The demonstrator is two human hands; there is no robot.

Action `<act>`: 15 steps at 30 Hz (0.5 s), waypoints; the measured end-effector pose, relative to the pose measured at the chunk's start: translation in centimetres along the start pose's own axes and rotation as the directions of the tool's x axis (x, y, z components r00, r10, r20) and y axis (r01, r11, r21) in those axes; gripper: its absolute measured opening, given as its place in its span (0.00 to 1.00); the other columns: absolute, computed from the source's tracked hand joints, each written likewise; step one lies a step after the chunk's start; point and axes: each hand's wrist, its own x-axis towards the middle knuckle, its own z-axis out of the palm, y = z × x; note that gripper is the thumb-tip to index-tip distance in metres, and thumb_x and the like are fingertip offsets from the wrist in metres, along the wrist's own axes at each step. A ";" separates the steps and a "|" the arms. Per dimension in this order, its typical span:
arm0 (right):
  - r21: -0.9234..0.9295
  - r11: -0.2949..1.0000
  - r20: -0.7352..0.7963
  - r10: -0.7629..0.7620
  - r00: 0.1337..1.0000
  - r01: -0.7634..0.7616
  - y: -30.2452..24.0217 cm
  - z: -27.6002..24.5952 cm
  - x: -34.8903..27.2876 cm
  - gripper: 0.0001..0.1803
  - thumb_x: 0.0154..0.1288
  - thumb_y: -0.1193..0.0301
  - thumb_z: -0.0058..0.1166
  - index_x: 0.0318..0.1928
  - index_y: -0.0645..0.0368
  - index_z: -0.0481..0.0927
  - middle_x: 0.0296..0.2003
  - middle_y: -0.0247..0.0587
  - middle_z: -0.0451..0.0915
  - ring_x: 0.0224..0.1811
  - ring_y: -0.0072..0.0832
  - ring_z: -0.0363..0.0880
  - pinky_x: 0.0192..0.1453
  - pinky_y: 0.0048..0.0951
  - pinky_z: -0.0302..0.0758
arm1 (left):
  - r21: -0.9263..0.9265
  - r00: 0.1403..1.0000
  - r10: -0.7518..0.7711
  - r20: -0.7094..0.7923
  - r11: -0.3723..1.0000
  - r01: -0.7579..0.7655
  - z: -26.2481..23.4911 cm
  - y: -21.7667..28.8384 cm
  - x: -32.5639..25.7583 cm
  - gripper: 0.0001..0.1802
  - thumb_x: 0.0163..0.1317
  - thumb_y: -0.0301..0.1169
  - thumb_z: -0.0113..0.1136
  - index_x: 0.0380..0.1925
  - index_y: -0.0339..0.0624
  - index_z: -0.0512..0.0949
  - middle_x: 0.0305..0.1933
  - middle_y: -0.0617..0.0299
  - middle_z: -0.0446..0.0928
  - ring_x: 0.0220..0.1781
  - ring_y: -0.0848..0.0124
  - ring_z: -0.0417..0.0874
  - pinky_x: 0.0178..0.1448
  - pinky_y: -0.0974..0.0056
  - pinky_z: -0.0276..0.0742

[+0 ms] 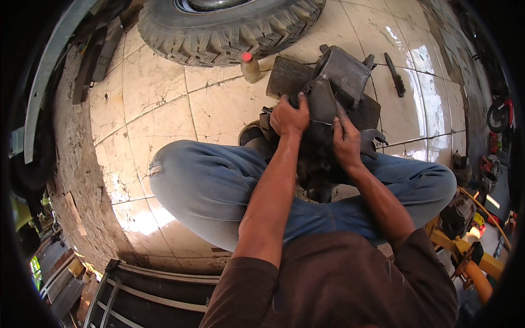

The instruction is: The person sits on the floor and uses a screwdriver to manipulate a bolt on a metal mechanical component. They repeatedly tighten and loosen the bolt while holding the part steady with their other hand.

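Both hands on dark boxy assembly, red-capped bottle nearby

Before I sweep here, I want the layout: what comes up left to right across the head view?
Pale curved strip, red-capped bottle, left hand, right hand, black brush, small dark wheel near the right edge.

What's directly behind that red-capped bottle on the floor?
Beyond the bottle is the chunky tread of a large tyre, with its lower edge on the tiled floor. The bit of tread covered by the cap can't be seen.
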 end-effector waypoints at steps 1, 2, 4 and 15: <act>0.006 1.000 -0.014 -0.017 1.000 0.017 0.3 -0.1 -0.1 0.20 0.76 0.72 0.52 0.63 0.69 0.77 0.50 0.67 0.83 0.52 0.46 0.87 0.55 0.37 0.79 | 0.000 1.000 0.002 0.007 1.000 -0.002 -0.3 0.2 0.2 0.37 0.64 0.57 0.57 0.51 0.30 0.83 0.43 0.37 0.86 0.49 0.42 0.87 0.56 0.47 0.79; 0.011 0.999 -0.028 -0.033 0.999 0.034 0.7 -0.2 -0.1 0.20 0.76 0.72 0.52 0.63 0.69 0.77 0.50 0.67 0.83 0.52 0.46 0.87 0.55 0.36 0.79 | -0.001 1.000 0.003 0.013 1.000 -0.003 -0.5 0.4 0.1 0.36 0.64 0.57 0.57 0.51 0.30 0.83 0.44 0.36 0.86 0.49 0.42 0.87 0.56 0.47 0.79; 0.020 1.000 -0.006 0.016 1.000 -0.016 0.6 -0.3 0.0 0.21 0.76 0.72 0.52 0.64 0.68 0.77 0.50 0.67 0.83 0.51 0.47 0.87 0.55 0.36 0.79 | 0.020 1.000 0.001 -0.003 1.000 -0.001 -0.2 0.5 -0.5 0.36 0.64 0.57 0.57 0.51 0.30 0.83 0.44 0.36 0.86 0.49 0.42 0.87 0.56 0.47 0.79; 0.025 0.998 -0.040 -0.063 0.997 0.064 0.4 -0.2 0.0 0.21 0.76 0.73 0.51 0.65 0.67 0.77 0.49 0.66 0.84 0.50 0.44 0.88 0.54 0.35 0.80 | 0.025 1.000 0.001 0.001 1.000 -0.001 0.0 0.2 -0.5 0.37 0.65 0.58 0.56 0.50 0.30 0.84 0.43 0.37 0.86 0.49 0.42 0.87 0.56 0.47 0.79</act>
